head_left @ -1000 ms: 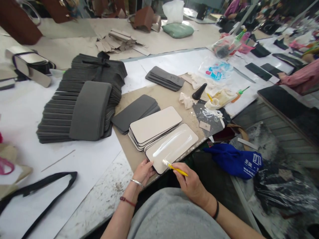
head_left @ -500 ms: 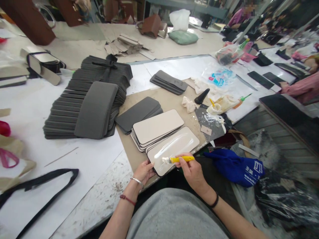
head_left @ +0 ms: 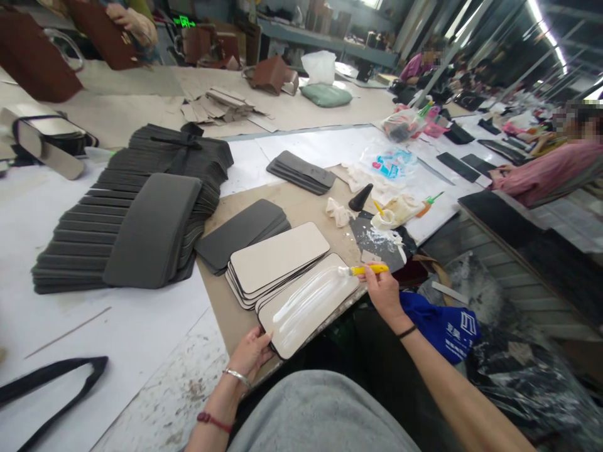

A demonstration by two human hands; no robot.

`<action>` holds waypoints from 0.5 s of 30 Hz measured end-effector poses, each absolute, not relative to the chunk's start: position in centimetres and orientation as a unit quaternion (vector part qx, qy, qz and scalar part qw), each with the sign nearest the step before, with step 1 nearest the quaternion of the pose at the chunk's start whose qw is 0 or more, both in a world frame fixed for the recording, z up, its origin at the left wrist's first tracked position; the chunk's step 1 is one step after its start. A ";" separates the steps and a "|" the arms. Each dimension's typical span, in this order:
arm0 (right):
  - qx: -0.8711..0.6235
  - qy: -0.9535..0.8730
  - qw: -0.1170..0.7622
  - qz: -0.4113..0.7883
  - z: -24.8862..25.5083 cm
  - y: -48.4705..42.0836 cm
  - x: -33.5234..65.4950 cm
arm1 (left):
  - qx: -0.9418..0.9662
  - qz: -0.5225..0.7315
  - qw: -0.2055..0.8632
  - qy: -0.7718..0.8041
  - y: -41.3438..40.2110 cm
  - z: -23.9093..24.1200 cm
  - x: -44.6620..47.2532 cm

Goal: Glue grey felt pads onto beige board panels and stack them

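My right hand (head_left: 384, 294) is closed around a yellow-handled brush (head_left: 370, 270), its bristles on the far right end of a beige rounded panel (head_left: 311, 307). White, wet-looking streaks of glue or paste run along that panel. With thumb on top, my left hand (head_left: 252, 355) grips the panel's near left corner. Under it lie more dark-edged panels. Right behind is a stack of dry beige panels (head_left: 280, 257), and beyond that some dark grey panels (head_left: 245, 235). A white-crusted pot (head_left: 385, 218) with a yellow stick in it lies beyond my right hand.
A large bundle of dark grey panels (head_left: 117, 220) stands at the left. A black strap loop (head_left: 56, 383) lies near the front left. Blue cloth (head_left: 438, 326) hangs by the table's right edge. A co-worker in a pink sleeve (head_left: 541, 176) sits at the far right.
The brush in my right hand has moved from the panel's near left part to its far right end. My left hand keeps its hold on the corner. The whole view has shifted.
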State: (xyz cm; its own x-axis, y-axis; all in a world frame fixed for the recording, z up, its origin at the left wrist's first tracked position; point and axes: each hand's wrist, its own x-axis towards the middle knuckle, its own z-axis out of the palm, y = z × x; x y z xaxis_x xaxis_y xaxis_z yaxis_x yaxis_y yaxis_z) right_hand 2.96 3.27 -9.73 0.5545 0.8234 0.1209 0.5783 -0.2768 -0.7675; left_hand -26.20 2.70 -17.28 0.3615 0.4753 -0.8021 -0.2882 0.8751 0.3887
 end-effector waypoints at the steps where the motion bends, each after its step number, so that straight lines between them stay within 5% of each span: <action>1: -0.774 -0.453 0.408 0.171 -9.6 3.4 1.9 | 0.093 0.233 0.823 0.510 2.7 -17.3 -26.2; 6: -0.727 -0.474 0.405 0.289 -11.0 4.9 -0.9 | 0.105 0.229 0.827 0.503 2.6 -17.6 -26.4; 15: -0.776 -0.455 0.400 0.175 -8.8 5.5 3.8 | 0.091 0.247 0.821 0.506 2.5 -17.2 -26.2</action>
